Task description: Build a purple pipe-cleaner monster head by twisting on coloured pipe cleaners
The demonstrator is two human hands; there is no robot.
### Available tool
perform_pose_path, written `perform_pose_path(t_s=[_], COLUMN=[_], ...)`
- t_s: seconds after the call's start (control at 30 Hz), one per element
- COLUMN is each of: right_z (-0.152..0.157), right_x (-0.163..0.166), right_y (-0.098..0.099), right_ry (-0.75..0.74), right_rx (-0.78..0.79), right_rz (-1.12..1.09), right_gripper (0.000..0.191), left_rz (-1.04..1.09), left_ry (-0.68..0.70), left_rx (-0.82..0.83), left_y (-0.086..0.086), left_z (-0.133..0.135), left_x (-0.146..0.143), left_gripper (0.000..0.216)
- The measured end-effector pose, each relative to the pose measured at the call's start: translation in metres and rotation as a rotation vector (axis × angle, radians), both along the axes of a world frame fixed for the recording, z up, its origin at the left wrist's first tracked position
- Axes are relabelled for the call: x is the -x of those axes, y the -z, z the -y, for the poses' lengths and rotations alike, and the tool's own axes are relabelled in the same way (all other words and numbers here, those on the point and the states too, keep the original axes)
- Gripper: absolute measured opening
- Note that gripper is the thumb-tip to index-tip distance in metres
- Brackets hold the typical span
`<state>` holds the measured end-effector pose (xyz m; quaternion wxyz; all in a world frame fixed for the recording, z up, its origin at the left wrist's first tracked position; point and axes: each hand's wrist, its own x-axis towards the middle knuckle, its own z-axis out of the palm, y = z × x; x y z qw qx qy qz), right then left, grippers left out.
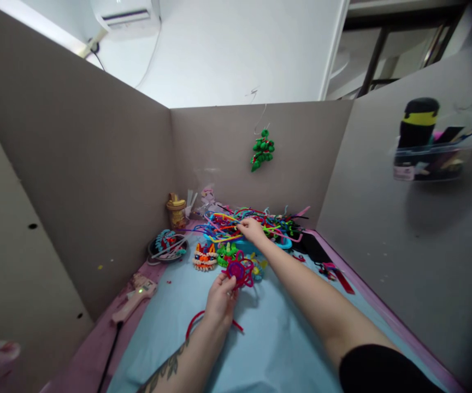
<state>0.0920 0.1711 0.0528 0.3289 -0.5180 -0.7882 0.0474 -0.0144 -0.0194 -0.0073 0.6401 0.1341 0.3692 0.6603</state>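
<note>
My left hand (220,299) is closed on a magenta pipe-cleaner flower (240,272), held just above the light blue mat (277,338). A red pipe cleaner (195,322) curves on the mat under that wrist. My right hand (251,228) reaches forward into a pile of coloured pipe cleaners (252,224) at the back of the mat, its fingers pinched on a yellow strand. Between the hands stand an orange pipe-cleaner figure (205,256) and a green one (228,253).
Grey cardboard walls enclose the desk on three sides. A green pipe-cleaner ornament (263,149) hangs on the back wall. A pink glue gun (134,297) lies at the left edge, beside a round dish (167,246) and a small yellow jar (176,210). A clear bin (428,158) hangs on the right wall.
</note>
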Motion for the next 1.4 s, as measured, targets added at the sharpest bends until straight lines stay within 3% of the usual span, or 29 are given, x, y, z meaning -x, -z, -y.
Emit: perform_pose_path(t_s=[0.2,0.43,0.6,0.8,0.9,1.03,1.13,1.23,1.33,1.4], right_z=[0.000,-0.004,-0.001,0.018,0.021,0.031,0.045,0.063,0.086,0.104], right_x=[-0.002,0.013,0.033,0.046,0.054,0.060,0.051,0.030,-0.001,-0.022], right_y=[-0.011,-0.008,-0.004,-0.001,-0.006,-0.039,-0.082,-0.125,-0.151,-0.154], right_ry=[-0.023,-0.007,-0.153,-0.527,-0.577,-0.559,-0.532,-0.541,-0.555,-0.585], right_rx=[-0.032,-0.012,0.019,-0.101,-0.061,-0.042,0.011,-0.081,-0.220,-0.229], right_rz=[-0.144,-0.228,-0.195,0.008,0.012,-0.119,-0.585,-0.825,-0.893,-0.795], right_gripper=[0.037,0.028,0.037,0.023,0.011,0.022,0.028,0.024,0.022,0.021], left_rz=[0.005,-0.001,-0.002,0.000,0.004,0.005,0.007,0.004,-0.013,-0.025], left_ry=[0.008,-0.015,-0.026,-0.040,-0.053,-0.052,-0.038,-0.028,-0.008,0.011], left_rx=[0.007,0.013,0.003,-0.001,0.007,-0.004,-0.006,-0.008,-0.007,-0.023], left_y=[-0.004,-0.006,-0.007,-0.009,-0.010,-0.007,-0.005,-0.004,-0.004,-0.004], left_z=[0.002,0.002,0.002,0.003,0.004,0.004,0.003,0.002,0.002,0.003], left_x=[-0.001,-0.002,-0.001,-0.002,-0.002,-0.001,-0.001,0.000,0.002,0.002], left_gripper=[0.027,0.027,0.027,0.026,0.025,0.024,0.023,0.025,0.026,0.028])
